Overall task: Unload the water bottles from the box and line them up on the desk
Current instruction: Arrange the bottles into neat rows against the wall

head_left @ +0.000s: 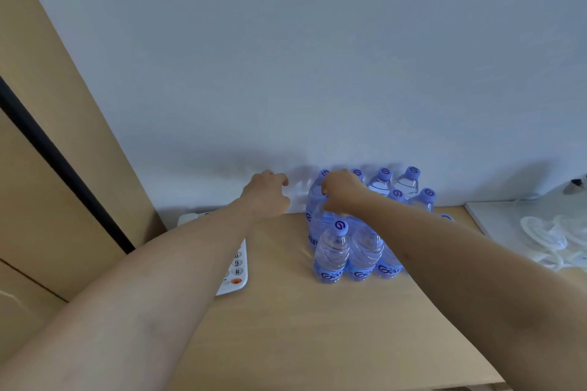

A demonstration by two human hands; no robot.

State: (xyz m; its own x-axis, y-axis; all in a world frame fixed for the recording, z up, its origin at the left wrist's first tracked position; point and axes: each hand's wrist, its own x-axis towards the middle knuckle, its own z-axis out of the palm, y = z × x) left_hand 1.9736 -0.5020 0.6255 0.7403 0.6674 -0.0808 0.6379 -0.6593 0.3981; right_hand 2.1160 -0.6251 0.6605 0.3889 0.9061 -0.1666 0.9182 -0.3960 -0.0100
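Observation:
Several clear water bottles with blue caps and blue labels stand clustered in rows on the wooden desk [286, 327] by the white wall; the nearest one [332, 252] is at the front left of the group. My right hand [341, 190] reaches over the cluster and is closed around the top of a bottle [317, 200] in the back left of the group. My left hand [266, 194] hovers just left of the bottles, fingers curled, with nothing visible in it. The box is out of view.
A white telephone keypad [236, 267] lies on the desk under my left forearm. A white surface [495, 216] with clear plastic wrap [549, 238] sits at the right. A tan wardrobe panel [63, 168] rises on the left.

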